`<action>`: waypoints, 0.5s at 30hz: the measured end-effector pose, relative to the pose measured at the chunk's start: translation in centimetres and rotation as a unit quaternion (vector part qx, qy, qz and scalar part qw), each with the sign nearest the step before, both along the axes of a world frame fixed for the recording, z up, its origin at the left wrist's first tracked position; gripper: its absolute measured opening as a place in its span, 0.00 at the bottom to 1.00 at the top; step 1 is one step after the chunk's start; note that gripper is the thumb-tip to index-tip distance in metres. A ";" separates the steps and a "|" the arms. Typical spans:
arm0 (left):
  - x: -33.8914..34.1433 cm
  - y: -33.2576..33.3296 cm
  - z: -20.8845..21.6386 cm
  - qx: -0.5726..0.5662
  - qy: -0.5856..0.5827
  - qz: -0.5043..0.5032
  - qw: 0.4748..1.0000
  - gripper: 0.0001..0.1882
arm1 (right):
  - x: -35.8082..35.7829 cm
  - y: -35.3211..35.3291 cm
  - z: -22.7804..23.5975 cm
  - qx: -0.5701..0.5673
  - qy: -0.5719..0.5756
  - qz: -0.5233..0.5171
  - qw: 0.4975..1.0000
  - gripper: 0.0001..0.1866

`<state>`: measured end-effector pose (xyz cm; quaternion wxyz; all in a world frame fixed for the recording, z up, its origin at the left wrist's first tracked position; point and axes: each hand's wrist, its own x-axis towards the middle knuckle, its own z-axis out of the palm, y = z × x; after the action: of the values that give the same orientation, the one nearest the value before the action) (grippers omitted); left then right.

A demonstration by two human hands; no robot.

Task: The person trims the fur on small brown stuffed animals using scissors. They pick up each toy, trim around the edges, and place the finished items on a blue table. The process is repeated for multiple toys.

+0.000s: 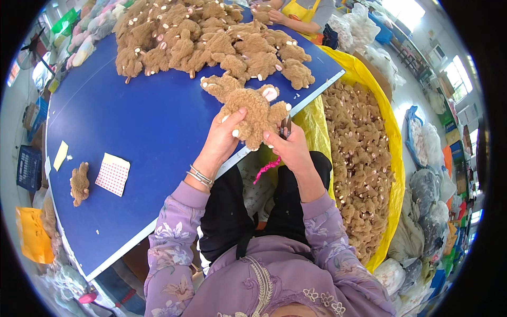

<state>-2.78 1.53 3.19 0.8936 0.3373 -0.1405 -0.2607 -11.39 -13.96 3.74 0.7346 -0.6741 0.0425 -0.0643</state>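
Note:
A flat, unstuffed brown plush animal [251, 113] with a pale-lined ear and white paw tips is held over the table's near edge. My left hand [217, 141] is closed on its lower left side, thumb on top. In my right hand [293, 153] is a small dark metal tool that looks like thread snips [286, 127], partly hidden by the fingers. The right thumb also presses the plush's lower right edge. A bright pink braided cord [267, 170] hangs below the right hand.
Many similar plush skins [179, 42] are heaped across the blue table [142, 116]. A yellow-lined container [397, 174] full of them stands at my right. On the left lie a small brown plush [80, 184] and a red-marked sheet [113, 174]. Across the table, a person in a yellow apron [301, 9] handles plush.

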 end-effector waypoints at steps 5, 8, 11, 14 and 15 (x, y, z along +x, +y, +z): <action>0.3 -0.2 -0.6 0.014 -0.019 -0.015 1.000 0.20 | -0.7 -0.1 0.3 0.032 -0.012 -0.009 0.999 0.16; 0.3 -0.2 -0.3 0.102 -0.072 -0.021 0.992 0.20 | -1.0 -0.1 0.3 0.034 -0.027 -0.025 0.999 0.17; 0.3 0.0 -0.3 0.097 -0.064 -0.057 0.992 0.21 | -0.9 0.0 -0.2 0.017 -0.025 -0.017 0.999 0.17; 0.6 0.1 -0.2 0.072 -0.017 -0.066 0.995 0.21 | -1.0 0.0 -0.5 0.027 -0.016 0.004 1.000 0.18; 0.6 0.2 -0.4 0.073 -0.017 -0.062 0.995 0.21 | -1.0 0.1 -0.5 0.027 -0.010 0.015 0.999 0.18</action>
<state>-2.13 1.72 2.76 0.8459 0.3969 -0.1573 -0.3195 -12.40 -13.89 3.23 0.7539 -0.6538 0.0266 -0.0591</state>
